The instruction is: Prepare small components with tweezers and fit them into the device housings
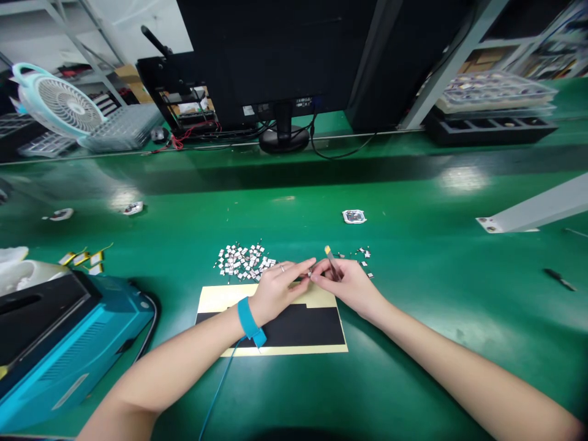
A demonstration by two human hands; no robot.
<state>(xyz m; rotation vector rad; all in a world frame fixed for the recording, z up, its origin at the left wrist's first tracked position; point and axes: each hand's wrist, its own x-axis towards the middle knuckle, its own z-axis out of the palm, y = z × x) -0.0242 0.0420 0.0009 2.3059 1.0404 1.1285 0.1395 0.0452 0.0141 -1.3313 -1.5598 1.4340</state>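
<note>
Small part, with loose pieces at nine o'clock, is met by both hands' fingertips. Tweezers are held by the nearly closed right hand; the grip of the left hand, fingers slightly parted, cannot be told. Lightness and fragility are judged likely; edges are best pinched.

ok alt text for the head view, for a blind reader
A person's left hand and right hand meet over a green bench at a tiny part, the right holding a slim tool; small white pieces lie scattered beyond a yellow and black sheet, a dark monitor behind.
</note>
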